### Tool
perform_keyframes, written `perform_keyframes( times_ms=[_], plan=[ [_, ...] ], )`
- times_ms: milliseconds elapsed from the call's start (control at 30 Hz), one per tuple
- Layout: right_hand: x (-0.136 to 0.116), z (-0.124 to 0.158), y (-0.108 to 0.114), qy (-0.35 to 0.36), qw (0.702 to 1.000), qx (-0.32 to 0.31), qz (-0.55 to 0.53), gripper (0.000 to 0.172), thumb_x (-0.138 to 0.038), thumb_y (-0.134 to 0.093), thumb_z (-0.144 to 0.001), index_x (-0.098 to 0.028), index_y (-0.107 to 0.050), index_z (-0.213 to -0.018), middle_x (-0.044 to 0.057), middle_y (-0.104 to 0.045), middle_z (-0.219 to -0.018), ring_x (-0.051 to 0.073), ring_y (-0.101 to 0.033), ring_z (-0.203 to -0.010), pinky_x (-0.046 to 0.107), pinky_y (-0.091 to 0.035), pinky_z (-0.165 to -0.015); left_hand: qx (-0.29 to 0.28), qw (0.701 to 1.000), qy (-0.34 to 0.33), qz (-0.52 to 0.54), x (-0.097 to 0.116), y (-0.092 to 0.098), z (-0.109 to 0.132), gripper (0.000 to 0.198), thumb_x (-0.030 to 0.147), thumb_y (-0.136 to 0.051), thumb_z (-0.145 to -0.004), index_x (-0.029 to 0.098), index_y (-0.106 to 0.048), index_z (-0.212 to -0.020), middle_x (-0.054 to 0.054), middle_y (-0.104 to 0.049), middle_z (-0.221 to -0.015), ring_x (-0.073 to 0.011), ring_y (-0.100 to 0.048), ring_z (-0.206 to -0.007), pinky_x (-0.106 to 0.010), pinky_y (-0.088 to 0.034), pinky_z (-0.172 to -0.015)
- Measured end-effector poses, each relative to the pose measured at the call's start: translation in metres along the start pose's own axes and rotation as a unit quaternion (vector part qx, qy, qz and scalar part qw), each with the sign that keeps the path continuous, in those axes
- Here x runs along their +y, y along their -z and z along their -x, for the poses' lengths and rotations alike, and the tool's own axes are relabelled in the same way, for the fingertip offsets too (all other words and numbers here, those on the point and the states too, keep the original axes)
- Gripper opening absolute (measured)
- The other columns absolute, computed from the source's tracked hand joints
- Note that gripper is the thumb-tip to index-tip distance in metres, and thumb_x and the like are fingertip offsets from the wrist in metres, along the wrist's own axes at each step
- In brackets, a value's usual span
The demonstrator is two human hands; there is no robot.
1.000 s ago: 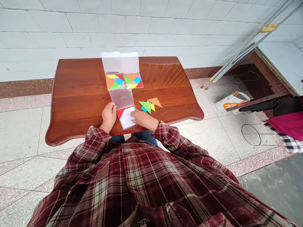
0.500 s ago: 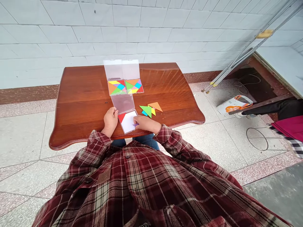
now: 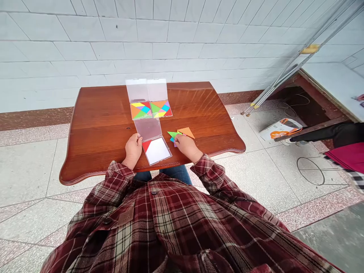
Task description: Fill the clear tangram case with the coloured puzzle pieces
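An open tangram case (image 3: 168,156) lies at the table's front edge, its clear lid (image 3: 148,129) folded back. One red triangle (image 3: 146,145) sits in a corner of its white tray. My left hand (image 3: 133,151) is closed at the case's left edge by the hinge, fingertips on the lid's edge. To the right, my right hand (image 3: 187,147) is pinched over a small pile of tangram pieces, with a purple piece (image 3: 175,144) at its fingertips. A green triangle (image 3: 172,134), an orange triangle (image 3: 187,132) and a blue piece (image 3: 172,139) show around the fingers; yellow is mostly hidden.
Two filled tangram cases (image 3: 141,110) stand side by side behind, lids upright. The wooden table (image 3: 99,129) backs onto a tiled wall. Crutches (image 3: 273,83) lean at the right, near a white-and-orange carton (image 3: 280,129) and part of another person (image 3: 347,157).
My right hand has moved right, from above the white tray to the loose pieces, carrying the purple piece along. My left hand stays by the case. The view has tilted up slightly.
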State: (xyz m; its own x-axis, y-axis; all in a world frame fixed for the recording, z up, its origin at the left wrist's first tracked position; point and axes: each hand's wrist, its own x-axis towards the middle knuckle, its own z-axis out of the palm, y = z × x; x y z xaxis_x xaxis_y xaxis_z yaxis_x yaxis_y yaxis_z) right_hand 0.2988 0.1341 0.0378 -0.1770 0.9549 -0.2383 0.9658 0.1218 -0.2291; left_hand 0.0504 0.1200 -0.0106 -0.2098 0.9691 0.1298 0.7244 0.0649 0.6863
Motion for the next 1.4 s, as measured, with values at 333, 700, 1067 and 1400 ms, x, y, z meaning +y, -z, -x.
perform_keyframes(
  times_ms=[333, 700, 1067, 1400],
  plan=[
    [-0.065, 0.005, 0.006, 0.191, 0.981, -0.013, -0.011, 0.028, -0.019, -0.049, -0.093, -0.014, -0.056, -0.119, 0.011, -0.058, -0.121, 0.020, -0.058, -0.105, 0.031, -0.044, -0.089, 0.006, 1.000, -0.012, 0.006, 0.002, -0.001, 0.000, 0.017, 0.029, -0.043, -0.088, 0.020, -0.057, -0.090, -0.005, -0.064, -0.086, -0.0183, -0.057, -0.080, -0.030, -0.041, -0.075],
    [-0.093, -0.008, -0.024, 0.291, 0.956, -0.027, 0.026, 0.039, -0.023, -0.054, -0.091, -0.011, -0.049, -0.127, 0.014, -0.049, -0.123, 0.020, -0.061, -0.093, 0.033, -0.049, -0.084, -0.007, 1.000, 0.001, -0.009, 0.007, 0.002, 0.002, 0.017, 0.029, -0.043, -0.087, 0.020, -0.057, -0.090, -0.004, -0.064, -0.084, -0.0178, -0.056, -0.078, -0.029, -0.040, -0.073],
    [-0.093, -0.002, -0.017, 0.278, 0.958, -0.053, 0.041, 0.034, -0.026, -0.059, -0.088, -0.011, -0.053, -0.118, 0.014, -0.049, -0.124, 0.021, -0.063, -0.091, 0.033, -0.050, -0.079, -0.004, 1.000, 0.005, -0.009, 0.004, 0.000, 0.001, 0.018, 0.029, -0.043, -0.087, 0.019, -0.058, -0.093, -0.007, -0.066, -0.090, -0.0200, -0.060, -0.084, -0.031, -0.042, -0.075],
    [-0.074, -0.001, -0.014, 0.357, 0.930, -0.044, 0.077, 0.025, -0.015, -0.055, -0.088, -0.010, -0.058, -0.113, 0.014, -0.056, -0.119, 0.025, -0.053, -0.108, 0.037, -0.043, -0.091, -0.006, 1.000, 0.002, -0.012, 0.004, 0.000, 0.001, 0.019, 0.030, -0.043, -0.088, 0.019, -0.058, -0.093, -0.006, -0.066, -0.088, -0.0200, -0.060, -0.083, -0.031, -0.042, -0.075]
  ],
)
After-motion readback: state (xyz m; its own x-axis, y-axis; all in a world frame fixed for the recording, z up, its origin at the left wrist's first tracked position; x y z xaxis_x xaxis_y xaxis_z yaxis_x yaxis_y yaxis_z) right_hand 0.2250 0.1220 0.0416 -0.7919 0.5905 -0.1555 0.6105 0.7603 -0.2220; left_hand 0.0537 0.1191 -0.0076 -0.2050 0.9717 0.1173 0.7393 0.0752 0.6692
